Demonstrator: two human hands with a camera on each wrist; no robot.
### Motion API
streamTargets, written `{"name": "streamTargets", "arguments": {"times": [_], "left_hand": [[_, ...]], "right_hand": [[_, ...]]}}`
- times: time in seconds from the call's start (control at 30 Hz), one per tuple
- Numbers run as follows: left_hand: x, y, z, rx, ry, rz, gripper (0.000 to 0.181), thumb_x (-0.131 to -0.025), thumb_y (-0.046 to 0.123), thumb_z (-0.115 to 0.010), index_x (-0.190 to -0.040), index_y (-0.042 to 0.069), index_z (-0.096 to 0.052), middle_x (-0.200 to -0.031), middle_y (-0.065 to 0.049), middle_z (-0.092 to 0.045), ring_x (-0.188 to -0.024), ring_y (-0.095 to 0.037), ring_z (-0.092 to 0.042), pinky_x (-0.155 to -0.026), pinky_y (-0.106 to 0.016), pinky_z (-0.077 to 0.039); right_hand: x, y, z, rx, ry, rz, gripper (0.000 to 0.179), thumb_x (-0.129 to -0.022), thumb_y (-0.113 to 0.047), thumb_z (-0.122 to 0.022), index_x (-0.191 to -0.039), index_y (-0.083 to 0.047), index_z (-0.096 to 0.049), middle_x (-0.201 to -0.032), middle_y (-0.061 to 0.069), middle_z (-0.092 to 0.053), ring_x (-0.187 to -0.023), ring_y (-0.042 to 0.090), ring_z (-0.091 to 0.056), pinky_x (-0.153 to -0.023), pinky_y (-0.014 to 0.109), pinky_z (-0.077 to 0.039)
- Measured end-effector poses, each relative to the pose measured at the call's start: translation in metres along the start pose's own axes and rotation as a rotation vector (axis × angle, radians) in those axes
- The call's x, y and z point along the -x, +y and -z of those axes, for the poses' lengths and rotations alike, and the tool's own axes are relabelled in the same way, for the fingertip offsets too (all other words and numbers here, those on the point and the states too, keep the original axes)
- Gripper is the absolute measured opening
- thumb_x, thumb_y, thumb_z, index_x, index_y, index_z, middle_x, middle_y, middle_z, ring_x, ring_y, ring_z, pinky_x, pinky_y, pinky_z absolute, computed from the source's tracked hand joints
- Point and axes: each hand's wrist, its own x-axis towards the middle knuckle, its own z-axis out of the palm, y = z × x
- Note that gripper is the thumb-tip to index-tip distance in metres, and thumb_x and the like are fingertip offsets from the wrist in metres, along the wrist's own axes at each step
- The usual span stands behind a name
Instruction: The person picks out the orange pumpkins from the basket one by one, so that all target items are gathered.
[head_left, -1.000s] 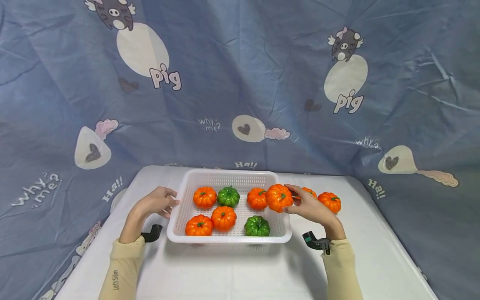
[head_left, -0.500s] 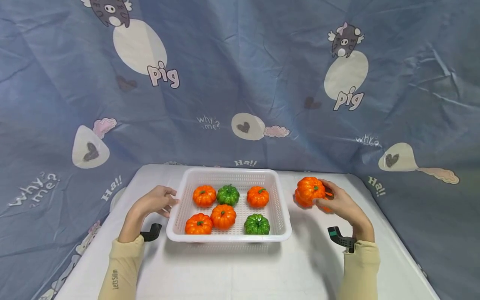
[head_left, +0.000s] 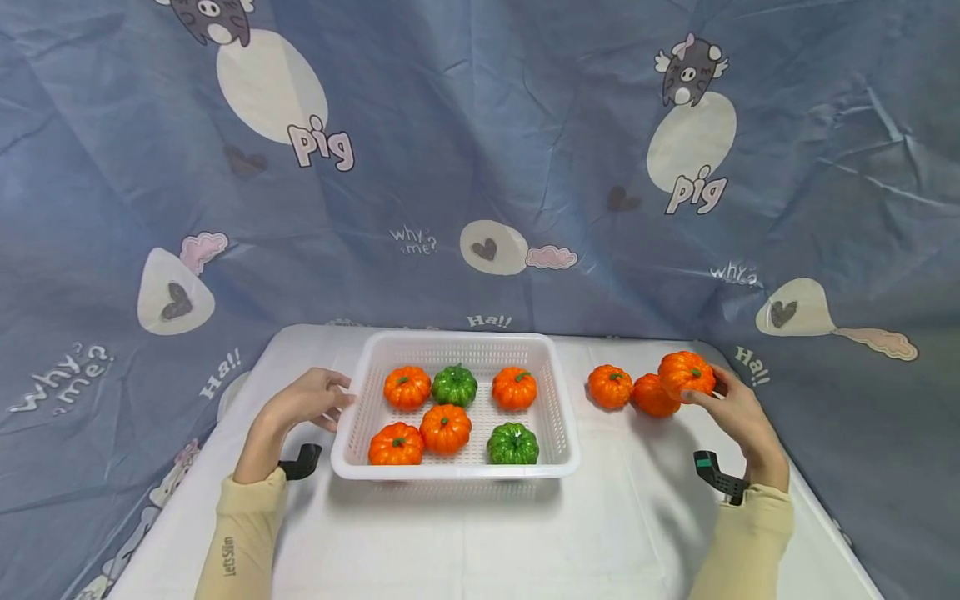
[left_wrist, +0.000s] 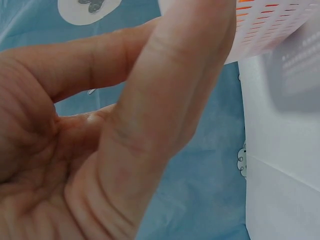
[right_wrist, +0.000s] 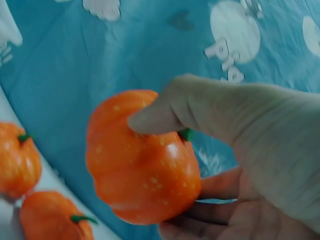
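My right hand (head_left: 738, 412) holds an orange toy pumpkin (head_left: 686, 376) off the table at the right, thumb on one side and fingers on the other. In the right wrist view the thumb presses across the ribbed skin of this pumpkin (right_wrist: 145, 170), near its green stem. Two more orange pumpkins (head_left: 610, 387) (head_left: 654, 397) lie on the table just left of it. My left hand (head_left: 311, 398) rests with loosely bent fingers at the left wall of a white plastic basket (head_left: 457, 472). In the left wrist view its thumb (left_wrist: 165, 90) overlaps the basket's perforated wall (left_wrist: 267, 25).
Inside the basket are several orange pumpkins (head_left: 446, 429) and two green ones (head_left: 454, 386) (head_left: 513, 444). A white cloth covers the table (head_left: 465, 542). Behind and along the sides hangs a blue printed curtain (head_left: 420, 167).
My right hand has carried the orange pumpkin from over the basket's right rim to the far right, past the two on the table. My left hand stays at the basket.
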Motion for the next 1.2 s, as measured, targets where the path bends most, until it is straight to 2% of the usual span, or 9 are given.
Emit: {"name": "streamTargets", "arguments": {"times": [0.2,0.4,0.53,0.63,0.77,0.93,1.1,1.2], "left_hand": [[0.0,0.0,0.0,0.004,-0.004,0.0,0.053,-0.095,0.01,-0.057,-0.137,-0.016,-0.037,-0.105,-0.024,-0.062,-0.078,-0.02,-0.064,-0.065,-0.034,-0.061],[0.0,0.0,0.001,0.008,-0.008,-0.002,0.053,-0.095,0.009,-0.056,-0.137,-0.016,-0.037,-0.103,-0.023,-0.063,-0.077,-0.02,-0.064,-0.065,-0.035,-0.061],[0.001,0.0,0.001,0.001,-0.009,-0.006,0.053,-0.095,0.009,-0.055,-0.137,-0.017,-0.037,-0.103,-0.023,-0.063,-0.077,-0.019,-0.064,-0.065,-0.035,-0.061],[0.001,0.0,0.0,0.004,-0.005,-0.006,0.053,-0.095,0.009,-0.055,-0.137,-0.016,-0.037,-0.103,-0.023,-0.063,-0.076,-0.019,-0.064,-0.065,-0.035,-0.061],[0.001,-0.001,-0.001,0.006,-0.005,-0.009,0.053,-0.095,0.009,-0.055,-0.137,-0.017,-0.037,-0.103,-0.023,-0.063,-0.077,-0.02,-0.064,-0.065,-0.035,-0.061],[0.001,0.0,0.0,0.006,-0.009,-0.012,0.054,-0.095,0.01,-0.056,-0.137,-0.017,-0.037,-0.104,-0.024,-0.062,-0.079,-0.021,-0.065,-0.065,-0.035,-0.061],[0.002,0.001,0.0,0.001,-0.01,-0.007,0.054,-0.095,0.01,-0.057,-0.137,-0.017,-0.037,-0.104,-0.025,-0.062,-0.08,-0.022,-0.064,-0.064,-0.034,-0.061],[0.003,0.002,0.0,-0.003,-0.008,-0.007,0.054,-0.095,0.011,-0.057,-0.137,-0.017,-0.037,-0.104,-0.025,-0.062,-0.08,-0.021,-0.064,-0.064,-0.035,-0.061]], "right_hand": [[-0.002,0.024,0.005,-0.046,0.073,-0.135,0.088,-0.096,-0.042,-0.053,-0.152,0.006,-0.006,-0.149,0.036,-0.025,-0.132,0.047,-0.032,-0.107,0.065,-0.031],[-0.006,0.045,0.003,-0.041,0.164,-0.245,0.085,-0.094,-0.04,-0.054,-0.149,0.011,-0.013,-0.145,0.036,-0.03,-0.124,0.046,-0.037,-0.106,0.059,-0.035],[-0.009,0.055,0.001,-0.013,0.213,-0.29,0.083,-0.094,-0.036,-0.055,-0.147,0.014,-0.016,-0.143,0.038,-0.031,-0.124,0.047,-0.038,-0.107,0.058,-0.034],[-0.011,0.061,-0.003,-0.002,0.229,-0.29,0.08,-0.093,-0.033,-0.056,-0.145,0.016,-0.021,-0.14,0.039,-0.034,-0.123,0.047,-0.039,-0.107,0.058,-0.033],[-0.014,0.068,-0.008,-0.022,0.218,-0.279,0.076,-0.093,-0.03,-0.057,-0.142,0.018,-0.025,-0.139,0.039,-0.036,-0.124,0.048,-0.039,-0.109,0.057,-0.032],[-0.018,0.075,-0.013,-0.003,0.198,-0.31,0.078,-0.094,-0.031,-0.057,-0.143,0.018,-0.022,-0.142,0.04,-0.032,-0.129,0.05,-0.035,-0.112,0.058,-0.028],[-0.022,0.081,-0.016,0.018,0.144,-0.311,0.08,-0.094,-0.03,-0.055,-0.142,0.02,-0.017,-0.142,0.041,-0.029,-0.129,0.051,-0.033,-0.112,0.059,-0.027],[-0.025,0.082,-0.017,0.039,0.105,-0.325,0.083,-0.093,-0.03,-0.054,-0.143,0.021,-0.011,-0.145,0.042,-0.023,-0.133,0.052,-0.028,-0.115,0.059,-0.023]]}}
